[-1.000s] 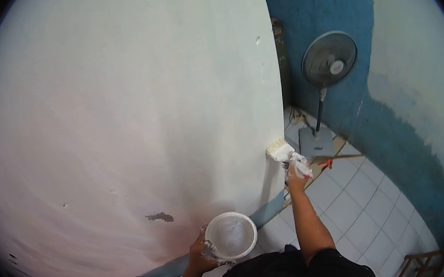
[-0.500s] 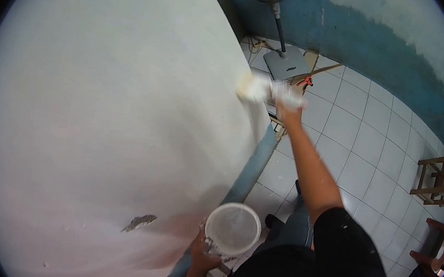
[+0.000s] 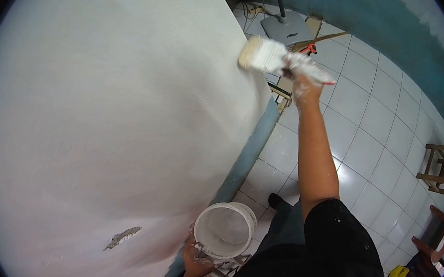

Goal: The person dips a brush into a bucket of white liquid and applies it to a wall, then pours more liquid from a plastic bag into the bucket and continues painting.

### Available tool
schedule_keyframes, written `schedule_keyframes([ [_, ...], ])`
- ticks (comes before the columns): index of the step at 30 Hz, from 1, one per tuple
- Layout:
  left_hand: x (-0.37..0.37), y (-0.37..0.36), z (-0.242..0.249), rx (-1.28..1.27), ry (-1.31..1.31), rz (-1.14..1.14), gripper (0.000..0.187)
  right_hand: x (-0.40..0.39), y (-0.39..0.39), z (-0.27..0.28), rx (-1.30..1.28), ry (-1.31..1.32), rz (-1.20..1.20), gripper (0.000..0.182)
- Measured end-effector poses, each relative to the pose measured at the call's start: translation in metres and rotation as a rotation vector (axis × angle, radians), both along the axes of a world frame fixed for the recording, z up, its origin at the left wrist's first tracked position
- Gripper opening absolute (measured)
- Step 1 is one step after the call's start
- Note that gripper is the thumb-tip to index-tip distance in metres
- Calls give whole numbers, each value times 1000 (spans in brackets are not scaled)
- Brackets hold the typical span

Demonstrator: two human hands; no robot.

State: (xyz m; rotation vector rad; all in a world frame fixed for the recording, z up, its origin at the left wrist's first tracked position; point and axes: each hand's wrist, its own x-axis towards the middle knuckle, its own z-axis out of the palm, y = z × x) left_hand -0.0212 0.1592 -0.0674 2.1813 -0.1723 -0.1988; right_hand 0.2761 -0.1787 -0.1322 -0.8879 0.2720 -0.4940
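Observation:
My right hand (image 3: 304, 82) is wrapped round the paint-smeared handle of a wide paintbrush (image 3: 267, 55). The brush's pale bristles meet the white wall (image 3: 128, 107) near its far right edge. Low in view, my left hand (image 3: 196, 257) grips a white plastic bucket (image 3: 224, 230) at its side, and white paint smears its fingers. The bucket is tilted so that its whitish inside shows. A chipped patch (image 3: 123, 238) of bare grey marks the wall to the left of the bucket.
A blue strip (image 3: 245, 162) runs along the wall's foot. Beyond the brush stands a grey fan base (image 3: 287, 28) on white floor tiles (image 3: 355, 104). A wooden stool (image 3: 443, 170) is at the right, near a brown plastic stool (image 3: 439, 237). A blue-green wall (image 3: 374, 30) curves behind.
My view has shifted, and the brush with my right hand appears higher in the picture, its bristles still at the wall's edge. The bucket in my left hand has tilted somewhat and sits slightly further left.

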Motion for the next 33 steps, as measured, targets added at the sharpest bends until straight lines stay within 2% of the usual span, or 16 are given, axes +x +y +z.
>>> schedule_keyframes([
  [2,3,-14,0,-38,85,77,82,-1,20,-69,375,59,-56,12],
  [4,14,-33,8,-11,149,96,78,-3,29,-166,105,154,-114,14],
  [6,15,-16,-5,136,35,-61,74,-12,32,-169,51,316,-39,16],
  [7,17,-12,-9,149,-10,-110,73,-14,31,-161,18,405,-6,17],
  [10,19,-16,-11,44,-39,-108,70,6,14,-120,-235,157,-60,19],
  [12,27,-26,-1,5,-29,-95,66,9,12,-40,123,-42,-21,24],
  [15,40,-42,10,-48,-30,-52,63,4,4,39,428,25,28,24],
  [18,42,-30,3,67,-96,-133,71,1,28,-26,325,16,68,29],
  [20,43,-32,-1,84,-94,-139,76,-5,42,-101,491,199,95,43],
  [22,43,-40,3,-15,-21,-45,75,-13,45,-147,319,320,-2,44],
  [24,42,-36,1,-1,-60,-89,70,-12,42,-173,79,397,-40,42],
  [25,42,-34,3,8,-79,-111,68,-6,36,-165,44,340,-9,34],
  [27,41,-38,6,50,-90,-88,69,14,29,-103,180,178,12,16],
  [29,40,-41,9,50,-57,-46,70,16,17,-19,-282,182,72,20],
  [31,40,-41,10,5,19,11,69,8,14,43,-188,34,30,22],
  [33,43,-43,10,11,23,-11,68,1,16,47,-20,-45,-12,23],
])
